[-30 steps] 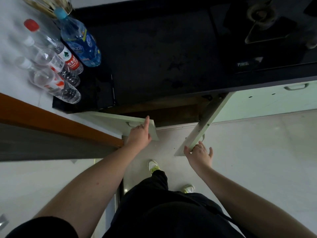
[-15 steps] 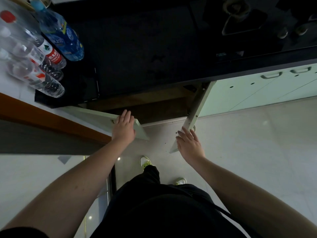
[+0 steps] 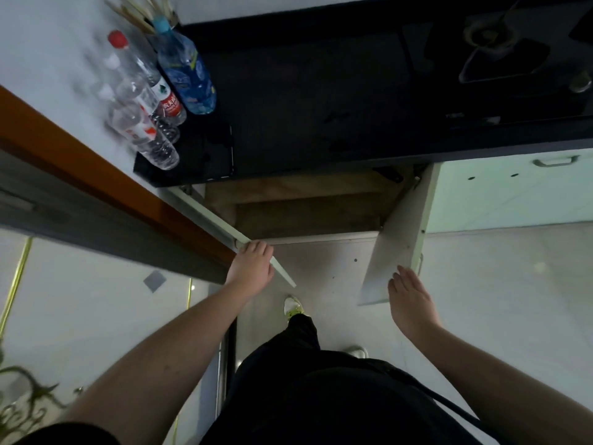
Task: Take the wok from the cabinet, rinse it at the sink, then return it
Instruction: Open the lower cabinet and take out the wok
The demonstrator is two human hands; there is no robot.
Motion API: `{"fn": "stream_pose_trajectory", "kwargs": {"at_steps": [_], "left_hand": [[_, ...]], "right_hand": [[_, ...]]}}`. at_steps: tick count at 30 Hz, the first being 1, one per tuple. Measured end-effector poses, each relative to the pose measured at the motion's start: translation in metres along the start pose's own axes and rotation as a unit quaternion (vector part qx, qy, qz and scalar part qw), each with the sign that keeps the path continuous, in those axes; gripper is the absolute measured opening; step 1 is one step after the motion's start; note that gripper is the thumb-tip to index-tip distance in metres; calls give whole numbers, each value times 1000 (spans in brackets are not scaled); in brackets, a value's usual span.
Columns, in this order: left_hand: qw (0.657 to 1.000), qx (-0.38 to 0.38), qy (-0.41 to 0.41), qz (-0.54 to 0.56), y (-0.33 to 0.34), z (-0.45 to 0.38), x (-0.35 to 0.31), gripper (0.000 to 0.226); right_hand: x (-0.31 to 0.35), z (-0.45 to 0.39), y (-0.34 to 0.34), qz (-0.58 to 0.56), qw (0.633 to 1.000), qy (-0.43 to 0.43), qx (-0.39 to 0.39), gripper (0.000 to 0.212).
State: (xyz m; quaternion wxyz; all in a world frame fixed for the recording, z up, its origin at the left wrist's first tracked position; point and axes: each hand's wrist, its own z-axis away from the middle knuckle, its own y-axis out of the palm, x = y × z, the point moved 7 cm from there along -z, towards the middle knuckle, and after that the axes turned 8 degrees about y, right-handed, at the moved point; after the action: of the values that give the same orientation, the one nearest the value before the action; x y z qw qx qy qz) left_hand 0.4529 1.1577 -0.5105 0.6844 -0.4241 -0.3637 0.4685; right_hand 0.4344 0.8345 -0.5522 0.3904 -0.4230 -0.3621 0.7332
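Both bare arms extended forward and down, left hand (image 3: 251,267) palm-down with fingers curled over, right hand (image 3: 409,300) flat, fingers straight together

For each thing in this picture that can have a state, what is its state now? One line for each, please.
Left cabinet door: open, swung out wide.
Right cabinet door: open, swung out.
Left hand: resting on the left door's edge, fingers curled over it.
Right hand: flat and open, at the right door's lower edge.
Cabinet interior: exposed; no wok visible.
Blue-capped bottle: upright, capped.
Red-capped bottle: upright, capped.
Neighbouring cabinet door: closed.
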Motion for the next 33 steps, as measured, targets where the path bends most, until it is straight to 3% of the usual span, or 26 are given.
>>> {"fn": "stream_pose_trajectory", "kwargs": {"at_steps": [8,17,21,26,33], "left_hand": [[994,59,36,-85,7,13,0,39],[987,92,19,-127,20,25,-8,43],[987,103,23,-124,23,29,-8,41],[989,102,9,-105,27,35,-8,45],[989,101,11,-110,29,54,-2,48]], "right_hand": [[-29,14,19,150,981,68,106,62],[-65,31,41,122,964,157,177,48],[-74,33,49,100,961,169,196,52],[-38,22,28,23,985,84,149,61],[57,3,-59,-26,995,-83,43,62]]}}
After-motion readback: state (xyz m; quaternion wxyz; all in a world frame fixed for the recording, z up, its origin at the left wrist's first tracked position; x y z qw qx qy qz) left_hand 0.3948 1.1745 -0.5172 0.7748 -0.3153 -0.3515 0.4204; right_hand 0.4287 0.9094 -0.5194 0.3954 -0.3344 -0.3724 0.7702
